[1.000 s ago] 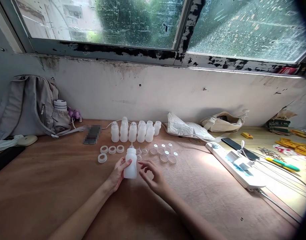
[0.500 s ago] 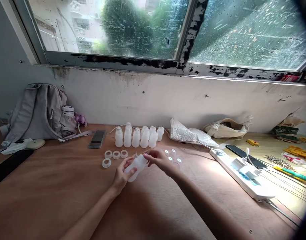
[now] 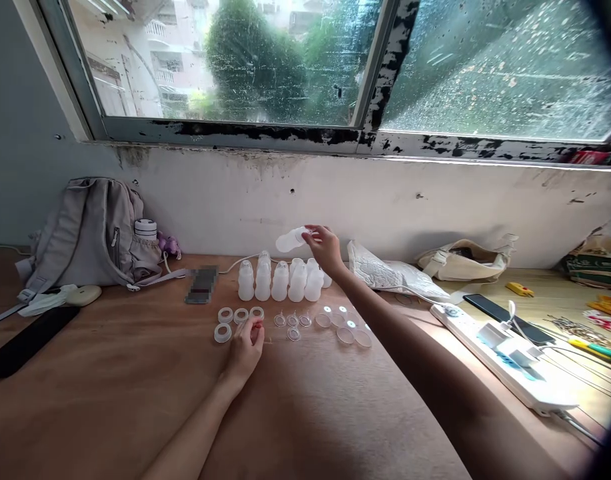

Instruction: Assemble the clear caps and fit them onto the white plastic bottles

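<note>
Up above the table's back edge, my right hand [image 3: 324, 248] pinches one end of a translucent white baby bottle [image 3: 290, 240], which is tilted nearly level. Just beneath it several similar bottles [image 3: 280, 281] stand upright in a cluster. My left hand [image 3: 246, 340] is low over the table with its fingers curled together, at the white rings [image 3: 222, 332]; whether anything is in its fingertips is hidden. To its right lie several small clear round parts with thin stems [image 3: 294, 333]. Further right are clear round covers [image 3: 362, 339] and small white discs [image 3: 351, 325].
Along the wall sit a grey backpack [image 3: 92, 233], a white padded packet [image 3: 368, 267] and a beige bag [image 3: 465, 260]. A pixelated dark object [image 3: 201, 285] lies left of the bottles. At right are a power strip [image 3: 505, 363] with plugs and cables, and a phone [image 3: 500, 317].
My right hand has carried the bottle up and back, above the standing bottles. The left hand has let go of it and moved left and slightly down to the rings.
</note>
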Motion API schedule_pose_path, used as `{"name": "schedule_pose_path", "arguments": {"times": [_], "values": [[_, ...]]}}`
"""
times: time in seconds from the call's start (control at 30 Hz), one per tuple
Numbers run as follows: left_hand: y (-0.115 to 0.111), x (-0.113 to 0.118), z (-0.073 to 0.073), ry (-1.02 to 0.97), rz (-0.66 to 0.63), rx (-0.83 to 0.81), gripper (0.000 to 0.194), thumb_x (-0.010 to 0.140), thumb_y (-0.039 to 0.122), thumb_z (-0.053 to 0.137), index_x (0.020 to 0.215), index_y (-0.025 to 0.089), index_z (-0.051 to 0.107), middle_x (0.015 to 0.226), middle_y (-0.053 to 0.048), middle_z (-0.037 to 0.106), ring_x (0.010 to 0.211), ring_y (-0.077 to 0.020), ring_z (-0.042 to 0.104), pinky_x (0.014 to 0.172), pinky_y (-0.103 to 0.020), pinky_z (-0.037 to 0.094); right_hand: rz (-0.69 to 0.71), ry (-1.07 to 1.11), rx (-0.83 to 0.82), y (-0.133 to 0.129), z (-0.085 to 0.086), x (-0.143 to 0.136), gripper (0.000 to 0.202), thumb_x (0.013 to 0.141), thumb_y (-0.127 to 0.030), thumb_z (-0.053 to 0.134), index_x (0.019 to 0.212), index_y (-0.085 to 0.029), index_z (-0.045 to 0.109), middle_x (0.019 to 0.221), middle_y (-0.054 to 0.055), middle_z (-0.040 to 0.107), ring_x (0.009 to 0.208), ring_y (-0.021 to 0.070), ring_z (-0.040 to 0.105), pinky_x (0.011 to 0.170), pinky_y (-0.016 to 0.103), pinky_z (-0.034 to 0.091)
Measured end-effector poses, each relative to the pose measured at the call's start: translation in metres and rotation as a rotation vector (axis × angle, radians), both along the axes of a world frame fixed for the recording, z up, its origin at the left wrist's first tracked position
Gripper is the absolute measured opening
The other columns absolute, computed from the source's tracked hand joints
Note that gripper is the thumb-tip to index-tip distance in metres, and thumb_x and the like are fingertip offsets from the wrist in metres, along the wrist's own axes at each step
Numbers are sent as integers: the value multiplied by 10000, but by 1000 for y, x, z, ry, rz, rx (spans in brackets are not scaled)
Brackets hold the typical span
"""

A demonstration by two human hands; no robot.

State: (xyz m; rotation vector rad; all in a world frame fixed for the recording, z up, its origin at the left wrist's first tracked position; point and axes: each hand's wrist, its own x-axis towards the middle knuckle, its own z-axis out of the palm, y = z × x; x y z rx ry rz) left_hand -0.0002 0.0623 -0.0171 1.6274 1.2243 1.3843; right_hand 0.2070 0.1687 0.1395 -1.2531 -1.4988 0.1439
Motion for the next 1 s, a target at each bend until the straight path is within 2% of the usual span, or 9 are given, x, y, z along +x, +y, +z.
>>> {"name": "schedule_pose_path", "arguments": {"times": [0.1, 0.2, 0.33, 0.47, 0.57, 0.67, 0.73, 0.87, 1.0], "values": [[0, -2, 1, 19, 0, 19, 146, 740, 262, 514, 841, 209, 603, 833, -62, 591, 813, -215, 539, 732, -334, 415, -11, -35, -66, 22, -1, -10, 218, 721, -273, 559, 890, -152, 624, 907, 71, 547, 700, 155, 576, 720, 359, 463], [-2, -2, 4, 12, 3, 20, 166, 757, 278, 498, 879, 212, 589, 863, -70, 583, 832, -220, 536, 706, -327, 421, -34, -2, -38, 20, 4, -13, 236, 744, -294, 533, 915, -151, 609, 950, 86, 539, 738, 162, 569, 719, 353, 463], [-8, 0, 14, -147, 16, 1, 343, 739, 343, 545, 1052, 215, 492, 1076, -94, 509, 938, -220, 512, 743, -326, 428, 57, 161, 90, -29, 7, -11, 289, 790, -378, 481, 987, -183, 562, 987, 72, 548, 791, 156, 572, 708, 319, 482], [-18, 2, 29, -479, -195, -109, 641, 695, 453, 580, 1229, 250, 289, 1260, -117, 361, 1017, -220, 506, 777, -318, 446, 360, 168, -125, -97, -17, -16, 275, 778, -388, 514, 952, -183, 575, 865, 47, 608, 732, 151, 583, 653, 296, 493], [-27, 4, 36, -569, -345, -253, 640, 684, 485, 578, 1208, 217, 325, 1092, -105, 507, 837, -189, 585, 648, -275, 474, 454, 81, -311, -128, -43, -21, 264, 790, -377, 504, 946, -181, 584, 791, 34, 623, 715, 154, 587, 629, 281, 480], [-29, 5, 35, -535, -322, -359, 488, 658, 401, 632, 1050, 180, 446, 848, -35, 570, 600, -120, 578, 489, -213, 429, 477, -41, -403, -130, -61, -11, 287, 824, -379, 446, 977, -178, 582, 829, 45, 635, 741, 161, 591, 630, 281, 471], [-27, 5, 31, -525, -288, -379, 395, 655, 370, 634, 956, 168, 480, 761, -1, 561, 515, -87, 540, 438, -191, 395, 419, -183, -410, -121, -71, 5, 299, 844, -366, 409, 1009, -181, 575, 897, 61, 633, 805, 175, 582, 677, 304, 460], [-20, 1, 26, -521, -244, -376, 336, 672, 389, 601, 879, 144, 501, 673, 15, 549, 474, -79, 515, 412, -185, 377, 89, -612, -365, -101, -93, 43, 303, 746, -314, 570, 1017, -180, 584, 998, 104, 611, 1006, 270, 482, 829, 429, 366], [-16, -1, 24, -546, -193, -382, 346, 665, 406, 592, 868, 137, 512, 656, 22, 535, 464, -75, 505, 400, -179, 369, 16, -763, -382, -95, -112, 57, 254, 711, -221, 611, 961, -179, 604, 949, 108, 626, 983, 269, 487, 874, 447, 317]]}}
